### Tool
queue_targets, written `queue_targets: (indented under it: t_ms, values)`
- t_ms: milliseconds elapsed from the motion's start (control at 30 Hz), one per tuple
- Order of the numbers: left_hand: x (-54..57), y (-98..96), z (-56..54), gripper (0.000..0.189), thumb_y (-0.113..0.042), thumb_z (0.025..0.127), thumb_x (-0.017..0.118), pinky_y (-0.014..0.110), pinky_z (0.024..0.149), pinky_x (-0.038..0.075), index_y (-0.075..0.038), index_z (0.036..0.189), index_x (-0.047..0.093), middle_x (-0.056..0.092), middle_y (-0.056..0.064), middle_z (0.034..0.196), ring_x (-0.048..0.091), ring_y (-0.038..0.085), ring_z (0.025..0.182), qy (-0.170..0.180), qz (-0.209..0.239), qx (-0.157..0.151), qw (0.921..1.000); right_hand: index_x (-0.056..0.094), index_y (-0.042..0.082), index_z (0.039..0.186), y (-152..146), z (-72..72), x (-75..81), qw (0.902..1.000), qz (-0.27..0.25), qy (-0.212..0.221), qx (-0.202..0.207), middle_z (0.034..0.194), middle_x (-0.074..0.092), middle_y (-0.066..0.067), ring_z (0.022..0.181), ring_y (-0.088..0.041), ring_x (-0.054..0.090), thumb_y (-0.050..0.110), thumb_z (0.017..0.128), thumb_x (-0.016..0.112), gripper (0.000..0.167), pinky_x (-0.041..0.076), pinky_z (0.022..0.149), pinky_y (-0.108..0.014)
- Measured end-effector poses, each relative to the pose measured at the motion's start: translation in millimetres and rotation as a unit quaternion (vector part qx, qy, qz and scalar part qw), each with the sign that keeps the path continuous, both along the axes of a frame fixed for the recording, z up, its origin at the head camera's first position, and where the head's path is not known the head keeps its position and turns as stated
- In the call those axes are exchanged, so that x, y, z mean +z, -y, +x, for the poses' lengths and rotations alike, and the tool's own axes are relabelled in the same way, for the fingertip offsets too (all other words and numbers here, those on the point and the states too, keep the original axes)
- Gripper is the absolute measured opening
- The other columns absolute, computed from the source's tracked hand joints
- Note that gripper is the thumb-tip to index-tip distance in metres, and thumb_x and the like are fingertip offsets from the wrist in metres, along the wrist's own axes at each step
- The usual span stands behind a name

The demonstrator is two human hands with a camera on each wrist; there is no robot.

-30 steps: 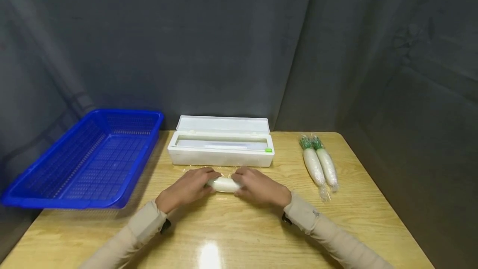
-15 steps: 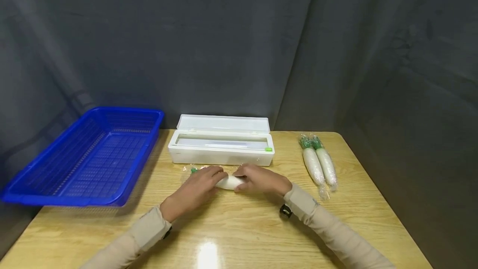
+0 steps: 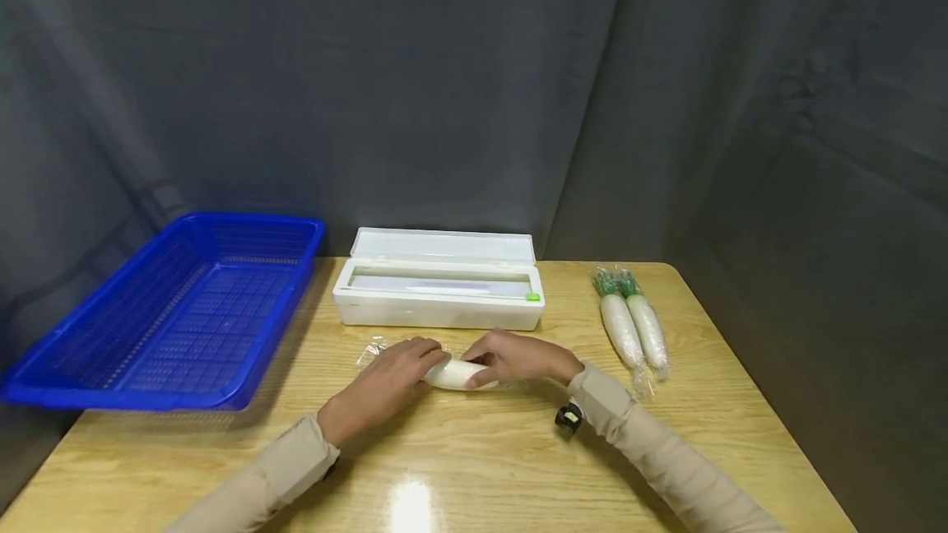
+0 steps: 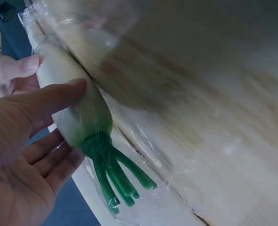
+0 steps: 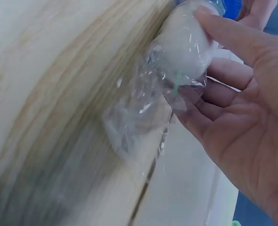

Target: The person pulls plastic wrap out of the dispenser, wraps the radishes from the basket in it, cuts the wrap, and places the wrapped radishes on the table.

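Note:
A white radish (image 3: 447, 374) with green stem stubs (image 4: 113, 172) lies crosswise on the table in front of the white box, wrapped in clear plastic film (image 5: 134, 113). My left hand (image 3: 396, 373) grips its stem end, thumb on one side and fingers curled under the other in the left wrist view. The right hand (image 3: 514, 359) holds the tapered end between thumb and fingers. Loose film sticks out past both ends of the radish. In the head view the left hand hides the green stems.
The white film box (image 3: 439, 315) stands behind the hands with its lid (image 3: 443, 246) raised and a green slider (image 3: 532, 297) at its right. A blue basket (image 3: 244, 389) sits at the left. Two wrapped radishes (image 3: 622, 327) lie at the right.
The radish has turned in the hands and now lies slightly nearer the person. The right hand has shifted its grip on the tapered end; the box, basket and other radishes stay put.

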State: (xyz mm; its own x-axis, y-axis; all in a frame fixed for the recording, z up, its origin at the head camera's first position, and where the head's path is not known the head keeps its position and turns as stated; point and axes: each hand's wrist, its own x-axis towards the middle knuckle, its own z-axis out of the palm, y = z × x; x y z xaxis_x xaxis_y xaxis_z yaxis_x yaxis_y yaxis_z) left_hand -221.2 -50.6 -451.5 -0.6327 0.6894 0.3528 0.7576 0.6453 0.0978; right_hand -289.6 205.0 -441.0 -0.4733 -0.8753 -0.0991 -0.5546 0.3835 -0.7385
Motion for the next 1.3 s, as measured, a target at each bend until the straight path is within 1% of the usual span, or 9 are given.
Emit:
queue_targets:
  t_ms: [133, 267, 433, 600, 700, 733, 833, 1100, 1300]
  values:
    - [2.6, 0.0, -2.1, 0.049, -0.001, 0.080, 0.089, 0.038, 0.089, 0.060, -0.004, 0.124, 0.070, 0.070, 0.007, 0.117, 0.069, 0.022, 0.104, 0.017, -0.004, 0.003, 0.9999, 0.074, 0.005, 0.126, 0.5, 2.5, 1.6, 0.9985, 0.010, -0.053, -0.004, 0.109, 0.075, -0.002, 0.091, -0.004, 0.064, 0.018, 0.099, 0.075, 0.031, 0.056, 0.083, -0.024]
    - [4.6, 1.2, -6.2, 0.050, -0.003, 0.080, 0.089, 0.036, 0.087, 0.061, -0.002, 0.126, 0.070, 0.071, 0.009, 0.117, 0.070, 0.022, 0.102, 0.034, -0.023, 0.007, 0.9991, 0.070, 0.002, 0.131, 0.6, 8.6, 1.9, 0.9876, 0.030, -0.152, -0.029, 0.119, 0.073, -0.007, 0.103, -0.012, 0.064, 0.022, 0.098, 0.076, 0.039, 0.055, 0.091, -0.027]
    - [7.5, 1.8, -10.1, 0.048, -0.006, 0.085, 0.086, 0.038, 0.087, 0.061, 0.000, 0.128, 0.069, 0.071, 0.014, 0.120, 0.071, 0.026, 0.103, 0.076, -0.037, 0.015, 0.9963, 0.070, 0.002, 0.129, 0.5, 20.9, 1.2, 0.9610, 0.033, -0.269, -0.057, 0.125, 0.070, -0.010, 0.114, -0.021, 0.065, 0.029, 0.093, 0.081, 0.047, 0.056, 0.097, -0.032]
    - [13.1, 0.8, -12.1, 0.046, -0.007, 0.091, 0.081, 0.039, 0.088, 0.060, 0.000, 0.134, 0.067, 0.069, 0.015, 0.123, 0.069, 0.027, 0.107, 0.138, -0.034, 0.036, 0.9892, 0.071, 0.006, 0.119, 4.7, 29.3, -4.9, 0.9245, 0.036, -0.377, -0.048, 0.114, 0.070, -0.006, 0.101, -0.016, 0.066, 0.024, 0.093, 0.082, 0.033, 0.057, 0.085, -0.027]
    - [15.3, -1.1, -13.3, 0.046, -0.004, 0.089, 0.082, 0.040, 0.087, 0.060, 0.001, 0.132, 0.068, 0.071, 0.016, 0.119, 0.070, 0.029, 0.105, 0.130, -0.033, 0.033, 0.9903, 0.070, 0.007, 0.110, 7.8, 30.6, -8.4, 0.9033, 0.044, -0.425, -0.038, 0.110, 0.070, -0.005, 0.098, -0.017, 0.066, 0.019, 0.094, 0.080, 0.023, 0.056, 0.083, -0.026]
    - [15.4, -1.8, -13.6, 0.046, -0.003, 0.087, 0.083, 0.040, 0.086, 0.060, 0.002, 0.131, 0.069, 0.072, 0.016, 0.117, 0.070, 0.029, 0.103, 0.119, -0.034, 0.030, 0.9919, 0.070, 0.007, 0.108, 8.4, 30.7, -9.1, 0.9010, 0.044, -0.430, -0.036, 0.109, 0.070, -0.006, 0.098, -0.017, 0.066, 0.017, 0.094, 0.079, 0.020, 0.056, 0.083, -0.026]
    - [14.5, -3.8, -13.9, 0.046, -0.001, 0.083, 0.086, 0.040, 0.089, 0.060, 0.001, 0.127, 0.071, 0.073, 0.015, 0.117, 0.071, 0.029, 0.104, 0.081, -0.035, 0.026, 0.9958, 0.071, 0.007, 0.105, 9.2, 29.9, -9.3, 0.9041, 0.043, -0.424, -0.031, 0.108, 0.070, -0.007, 0.097, -0.017, 0.067, 0.014, 0.094, 0.078, 0.015, 0.057, 0.081, -0.025]
    - [11.6, -4.3, -11.2, 0.037, 0.000, 0.081, 0.087, 0.034, 0.084, 0.061, -0.005, 0.115, 0.073, 0.073, 0.006, 0.114, 0.072, 0.021, 0.101, 0.029, -0.008, 0.024, 0.9993, 0.072, 0.008, 0.104, 6.2, 24.0, -0.4, 0.9376, 0.041, -0.344, -0.033, 0.112, 0.070, -0.007, 0.101, -0.017, 0.065, 0.013, 0.098, 0.073, 0.007, 0.055, 0.083, -0.026]
    - [10.4, -6.3, -11.8, 0.042, 0.002, 0.077, 0.090, 0.036, 0.080, 0.062, -0.002, 0.115, 0.072, 0.073, 0.009, 0.113, 0.072, 0.023, 0.098, 0.012, -0.009, 0.026, 0.9996, 0.071, 0.006, 0.110, 4.0, 19.0, 4.3, 0.9333, 0.050, -0.355, -0.022, 0.114, 0.069, -0.009, 0.101, -0.018, 0.065, 0.016, 0.100, 0.072, 0.013, 0.056, 0.086, -0.028]
